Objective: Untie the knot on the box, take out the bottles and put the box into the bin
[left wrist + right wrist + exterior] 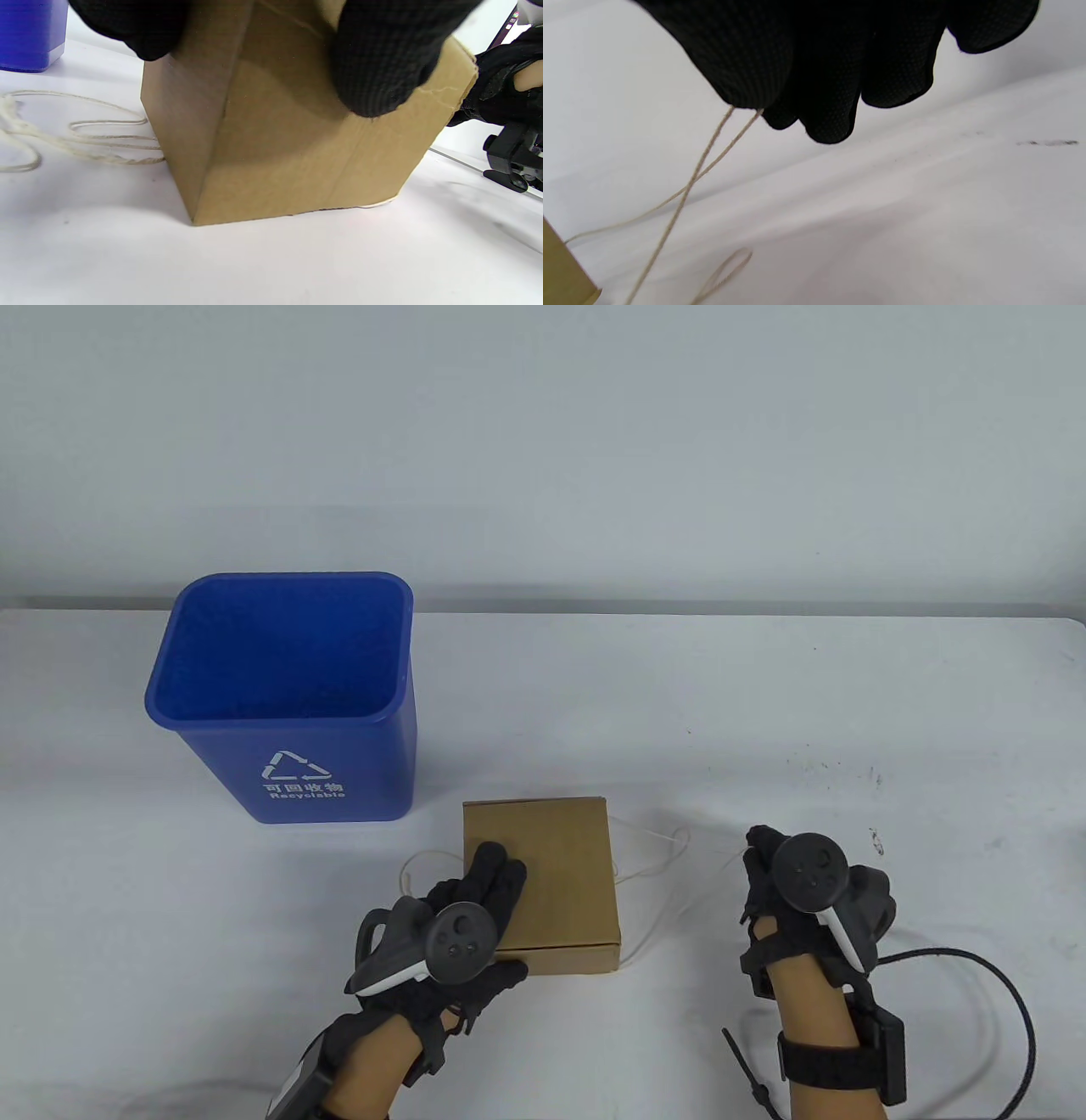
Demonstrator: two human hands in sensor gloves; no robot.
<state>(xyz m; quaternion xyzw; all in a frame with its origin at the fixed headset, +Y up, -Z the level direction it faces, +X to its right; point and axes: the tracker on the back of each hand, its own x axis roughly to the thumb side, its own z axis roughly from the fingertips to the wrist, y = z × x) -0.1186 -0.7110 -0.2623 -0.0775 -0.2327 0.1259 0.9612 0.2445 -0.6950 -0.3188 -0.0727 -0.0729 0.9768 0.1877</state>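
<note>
A closed brown cardboard box (556, 865) lies flat on the white table, just right of the blue recycling bin (339, 763). My left hand (501, 916) holds the box's near-left corner, fingers on the lid and thumb (382, 63) on the front face (297, 161). Loose pale string (657, 848) trails out on both sides of the box, with loops on the table at its left (85, 140). My right hand (759, 857), to the box's right, pinches two strands of string (712, 148) under its fingertips (746, 84), lifted off the table. No bottles show.
The bin (29, 34) stands open and looks empty, at the back left. A black cable (1010, 984) loops on the table by my right wrist. Small dark marks (836, 770) dot the table at the right.
</note>
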